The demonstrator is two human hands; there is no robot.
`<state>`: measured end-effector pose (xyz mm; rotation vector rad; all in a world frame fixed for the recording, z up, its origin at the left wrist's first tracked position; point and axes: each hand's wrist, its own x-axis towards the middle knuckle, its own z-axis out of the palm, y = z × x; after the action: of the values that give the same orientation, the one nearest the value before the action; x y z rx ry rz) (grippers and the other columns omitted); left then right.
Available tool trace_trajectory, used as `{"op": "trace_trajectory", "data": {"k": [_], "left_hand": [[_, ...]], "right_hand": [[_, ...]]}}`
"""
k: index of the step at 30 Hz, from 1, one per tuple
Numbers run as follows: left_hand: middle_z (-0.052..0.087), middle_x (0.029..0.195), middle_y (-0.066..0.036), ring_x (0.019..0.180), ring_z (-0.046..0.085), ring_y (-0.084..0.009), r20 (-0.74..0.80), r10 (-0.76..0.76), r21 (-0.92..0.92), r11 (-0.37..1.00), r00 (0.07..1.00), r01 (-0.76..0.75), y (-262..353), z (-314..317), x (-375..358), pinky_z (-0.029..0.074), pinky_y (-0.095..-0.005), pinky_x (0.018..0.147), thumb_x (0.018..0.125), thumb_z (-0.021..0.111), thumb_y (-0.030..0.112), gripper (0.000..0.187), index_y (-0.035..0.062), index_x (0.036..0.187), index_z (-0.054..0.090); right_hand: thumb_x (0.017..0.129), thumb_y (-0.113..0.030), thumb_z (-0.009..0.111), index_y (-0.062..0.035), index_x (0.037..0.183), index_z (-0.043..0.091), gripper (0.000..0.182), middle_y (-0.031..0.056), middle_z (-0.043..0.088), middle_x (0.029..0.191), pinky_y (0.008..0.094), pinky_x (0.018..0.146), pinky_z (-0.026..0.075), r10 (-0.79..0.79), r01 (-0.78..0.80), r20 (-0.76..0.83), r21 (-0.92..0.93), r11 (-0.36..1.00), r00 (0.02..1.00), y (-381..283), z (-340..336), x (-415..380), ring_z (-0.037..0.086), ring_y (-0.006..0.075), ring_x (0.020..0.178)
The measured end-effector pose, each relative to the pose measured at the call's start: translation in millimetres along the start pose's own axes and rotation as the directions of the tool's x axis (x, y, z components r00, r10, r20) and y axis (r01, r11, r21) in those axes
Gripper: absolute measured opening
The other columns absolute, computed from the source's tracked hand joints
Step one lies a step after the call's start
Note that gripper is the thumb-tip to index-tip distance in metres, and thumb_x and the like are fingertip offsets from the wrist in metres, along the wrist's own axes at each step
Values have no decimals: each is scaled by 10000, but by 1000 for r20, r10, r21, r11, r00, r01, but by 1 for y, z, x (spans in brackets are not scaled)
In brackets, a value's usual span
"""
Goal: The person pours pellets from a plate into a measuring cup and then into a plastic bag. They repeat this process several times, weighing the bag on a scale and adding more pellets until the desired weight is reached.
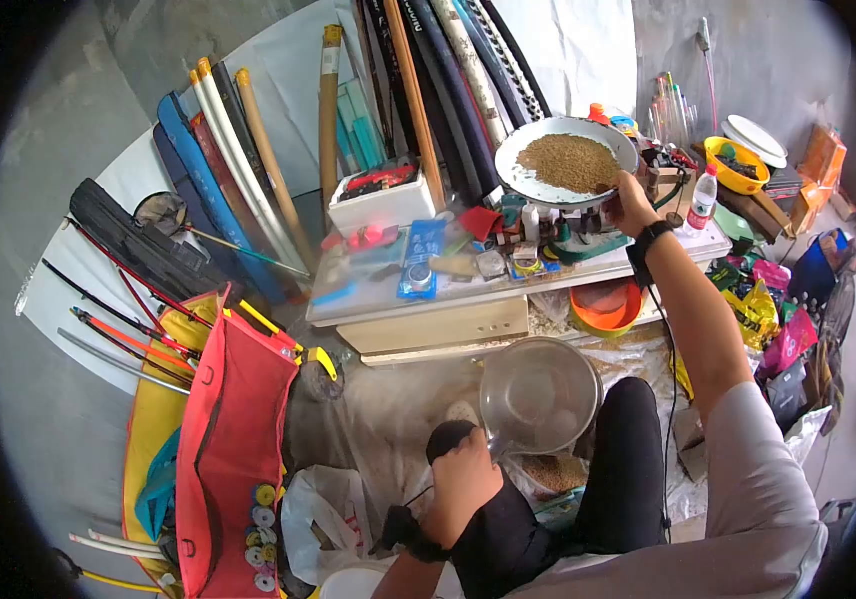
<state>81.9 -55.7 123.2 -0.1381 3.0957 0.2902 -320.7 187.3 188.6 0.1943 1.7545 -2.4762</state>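
Note:
My right hand (pixel 633 205) grips the near right rim of a white enamel plate (pixel 510 168), raised above the cluttered table. A heap of small brown pellets (pixel 568 163) lies in the plate. Low between my knees, my left hand (pixel 468 481) is closed at the lower left edge of a round, greyish pan (pixel 538 394), which looks like a sieve. The exact grip there is partly hidden by the fingers. Below the pan, a bag of brown pellets (pixel 555 472) rests by my legs.
A white table (pixel 448 299) carries packets, small jars and a water bottle (pixel 702 200). Beneath it sits an orange basin (pixel 608 305). A red bag (pixel 233 449) stands at left beside a white plastic bag (pixel 323 519). Colourful packets (pixel 753 314) pile up at right.

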Motion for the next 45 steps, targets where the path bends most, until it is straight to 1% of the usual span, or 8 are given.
{"op": "trace_trajectory", "data": {"k": [3, 7, 11, 18, 23, 30, 32, 45], "left_hand": [[627, 834, -160, 723, 657, -341, -36, 4, 11, 1000, 999, -4, -3, -3, -17, 536, -435, 622, 702, 635, 186, 314, 39, 939, 491], [605, 942, -163, 800, 643, -381, -60, -3, 40, 999, 998, 6, -8, -10, -29, 508, -490, 657, 730, 636, 209, 379, 92, 1044, 460], [611, 911, -158, 758, 649, -369, -71, 62, 149, 988, 996, -51, -13, -26, -33, 507, -495, 631, 754, 604, 209, 331, 98, 1032, 464], [615, 668, -95, 604, 651, -268, -224, 294, 300, 928, 929, -221, -21, -17, -36, 525, -376, 516, 688, 593, 139, 96, 88, 747, 538], [606, 655, -78, 595, 648, -242, -216, 335, 325, 910, 917, -256, -16, -8, -31, 517, -346, 503, 682, 600, 138, 97, 97, 739, 534], [613, 648, -65, 574, 647, -212, -201, 350, 393, 884, 915, -252, -12, 5, -26, 509, -318, 502, 750, 555, 143, 38, 107, 742, 548], [635, 722, -86, 650, 668, -238, -52, 303, 380, 887, 952, -261, -9, 8, -24, 532, -347, 546, 744, 654, 225, 209, 79, 839, 538], [620, 619, -72, 566, 653, -206, -133, 383, 351, 881, 914, -318, -1, 28, -21, 508, -316, 493, 747, 568, 119, 30, 105, 721, 570]], "right_hand": [[885, -335, 456, -48, 921, 542, 302, 77, 590, 674, 309, 463, 451, 23, -70, 138, 348, 935, 990, -8, -8, -80, 555, 197, 524], [850, -295, 506, -61, 910, 563, 248, 54, 606, 745, 284, 512, 510, 89, -177, 287, 299, 938, 954, 12, -62, -179, 596, 188, 611], [840, -218, 492, -36, 1005, 507, 247, 68, 610, 781, 297, 467, 503, 135, -148, 68, 246, 958, 988, 25, -81, -283, 603, 201, 555], [847, -215, 501, -33, 1212, 470, 409, 93, 656, 963, 306, 487, 552, 218, -227, 70, 187, 956, 974, 60, -119, -366, 666, 204, 667], [848, -151, 491, 18, 1157, 498, 353, 125, 657, 929, 326, 512, 574, 228, -232, 52, 337, 912, 972, 91, -130, -383, 676, 223, 700], [838, -106, 491, 53, 1194, 469, 390, 183, 612, 1083, 396, 609, 605, 125, -123, 1, 198, 972, 992, 105, -131, -400, 671, 298, 830], [835, -78, 478, 49, 1205, 454, 392, 193, 606, 1088, 403, 627, 608, 153, -154, 22, 214, 965, 988, 109, -136, -397, 670, 314, 851], [861, -60, 461, 0, 1213, 439, 358, 173, 595, 1112, 407, 655, 612, 122, -123, 14, 113, 986, 992, 119, -127, -386, 654, 304, 921]]}}
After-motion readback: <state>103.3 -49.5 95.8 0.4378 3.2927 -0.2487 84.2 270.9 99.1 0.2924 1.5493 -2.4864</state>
